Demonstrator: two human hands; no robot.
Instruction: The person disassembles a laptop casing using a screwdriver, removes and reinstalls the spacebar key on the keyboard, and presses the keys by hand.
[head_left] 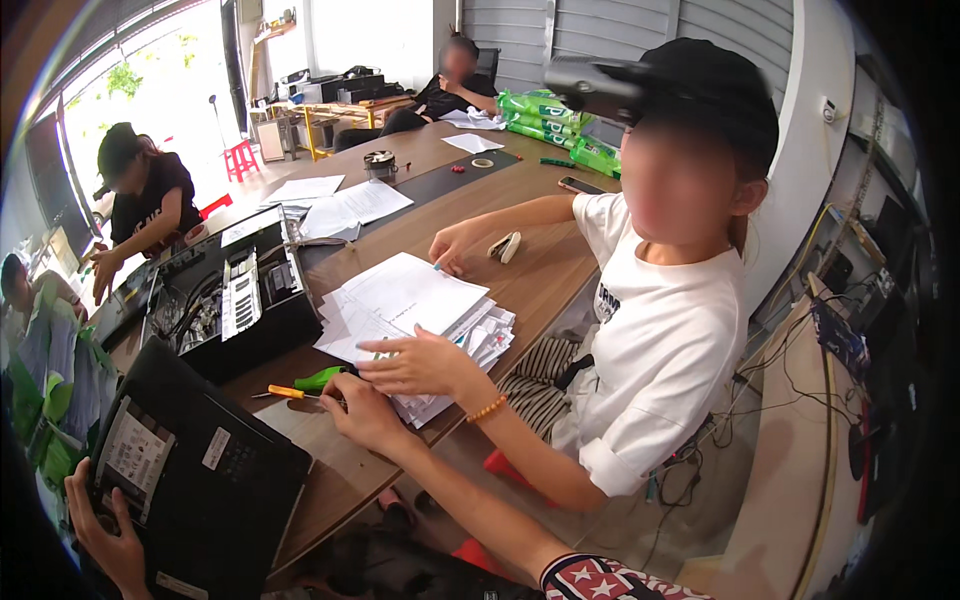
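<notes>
My left hand (105, 535) grips the left edge of a black laptop (228, 500), which is tilted with its labelled underside toward me. My right hand (360, 405) reaches to the wooden table, fingers curled around something too small to make out. Just left of those fingers lie an orange-handled screwdriver (295, 391) and a green tool (320, 378). Beyond them is a stack of loose papers (405, 300), touched by both hands of a person in a white shirt seated to my right, one hand (415, 355) close above mine.
An open computer case (195, 310) and green bundled papers (45, 380) are at left. Two people (150, 200) sit at left, another (450, 95) at the back. Farther along the table (530, 230) are papers, a cooler fan, a phone and green packs. A cabled side counter (790, 420) stands right.
</notes>
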